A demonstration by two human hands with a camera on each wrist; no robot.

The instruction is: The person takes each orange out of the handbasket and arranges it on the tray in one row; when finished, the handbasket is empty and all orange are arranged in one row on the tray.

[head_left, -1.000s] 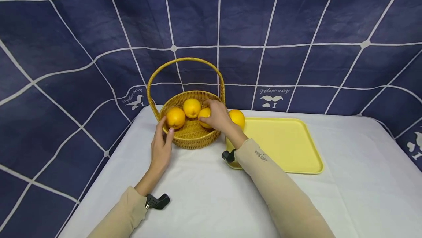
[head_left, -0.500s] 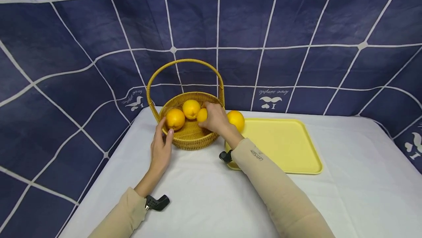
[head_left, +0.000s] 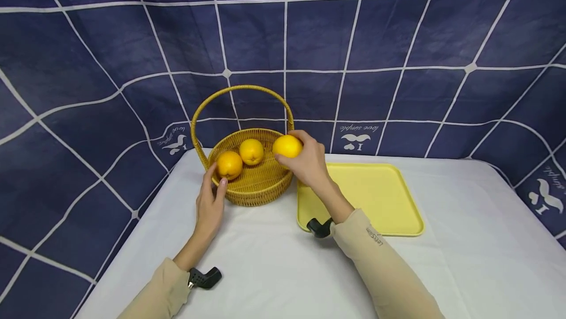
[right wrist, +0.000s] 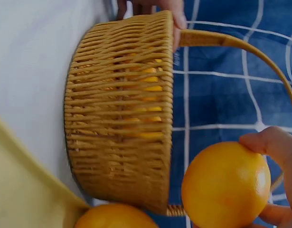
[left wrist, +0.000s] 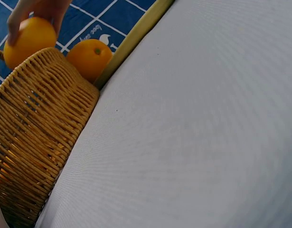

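My right hand (head_left: 309,159) grips an orange (head_left: 287,146) at the right rim of the wicker basket (head_left: 254,196); the right wrist view shows this orange (right wrist: 224,185) raised past the rim, thumb and fingers round it. My left hand (head_left: 211,206) holds the basket's left rim, with a finger lapping over the edge in the right wrist view. Inside the basket lie two oranges, one orange (head_left: 229,165) beside my left fingertips and another orange (head_left: 251,152) farther back. One more orange (left wrist: 91,59) sits by the tray's edge, hidden behind my right hand in the head view.
A yellow tray (head_left: 371,196) stands to the right of the basket on the white tablecloth (head_left: 265,270). The basket's tall handle (head_left: 243,87) arches over it. A blue curtain with white lines (head_left: 323,39) hangs close behind and along the left.
My right hand has lifted the orange from inside the basket up and rightward to its rim. The left hand keeps its place on the basket. The head view has tilted slightly.
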